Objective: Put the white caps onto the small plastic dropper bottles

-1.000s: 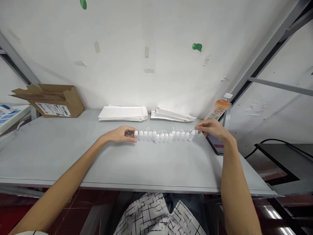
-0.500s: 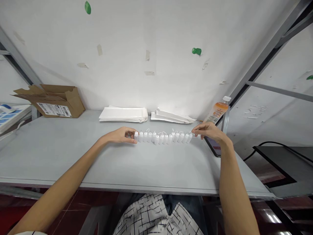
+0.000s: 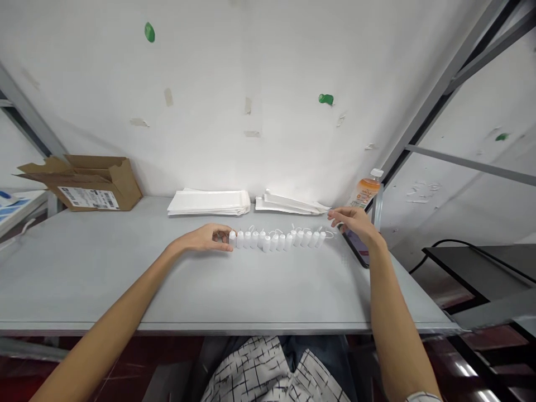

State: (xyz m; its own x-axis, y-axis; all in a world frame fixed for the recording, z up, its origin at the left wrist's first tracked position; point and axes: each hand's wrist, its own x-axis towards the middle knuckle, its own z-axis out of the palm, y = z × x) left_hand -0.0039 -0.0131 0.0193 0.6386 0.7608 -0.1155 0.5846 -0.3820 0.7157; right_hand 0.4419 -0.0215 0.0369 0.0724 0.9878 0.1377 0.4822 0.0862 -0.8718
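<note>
Small white bottle-shaped pieces [image 3: 274,243] with thin white loops stand in an uneven row on the grey table. My left hand [image 3: 211,238] is at the left end, its thumb and fingers curved around the endmost white piece [image 3: 233,239]. My right hand [image 3: 352,220] hovers just beyond the right end, its fingers slightly apart with nothing visible between them. A thin white loop [image 3: 329,234] lies between that hand and the rightmost piece [image 3: 322,239].
Behind the row lie two stacks of white envelopes, the left stack [image 3: 209,202] and the right stack [image 3: 291,203]. An open cardboard box [image 3: 98,184] stands back left. A drink bottle [image 3: 365,190] and a phone [image 3: 357,246] are at the right. The table's front edge [image 3: 259,326] runs before me.
My right hand has come off the right end of the row, and its fingers have loosened. The rightmost pieces now stand more upright. My left hand stays at the left end. The view has shifted slightly.
</note>
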